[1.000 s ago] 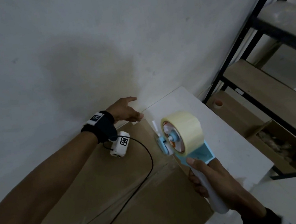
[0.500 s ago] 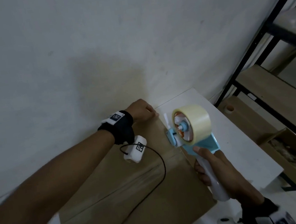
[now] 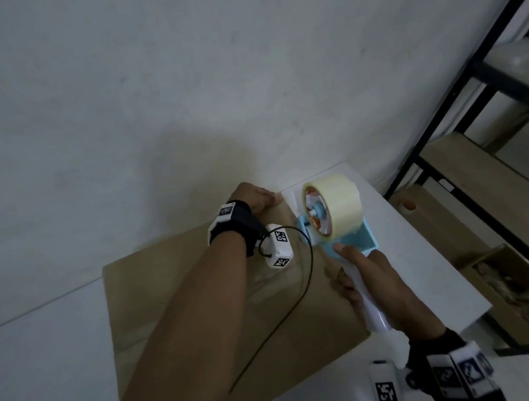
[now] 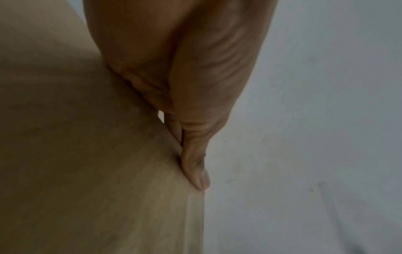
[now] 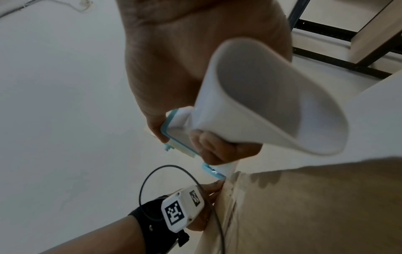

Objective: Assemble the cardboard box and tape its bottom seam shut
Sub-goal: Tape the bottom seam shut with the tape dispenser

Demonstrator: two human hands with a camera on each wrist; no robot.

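A brown cardboard box lies with a broad face up on the white table. My left hand reaches over the box's far edge. In the left wrist view the left hand lies with fairly straight fingers pressed against the box at that edge. My right hand grips the white handle of a blue tape dispenser carrying a pale tape roll. The dispenser's front end sits at the far edge, just right of the left hand. The right wrist view shows the handle in my right hand, above the box.
A bare white wall stands directly behind the box. A black metal rack with wooden shelves stands to the right, and an open carton sits low beside it. A black cable from the left wrist camera trails across the box top.
My left hand went from resting open near the far edge to reaching down over it. The dispenser moved forward along the box toward that edge, close to the left hand.
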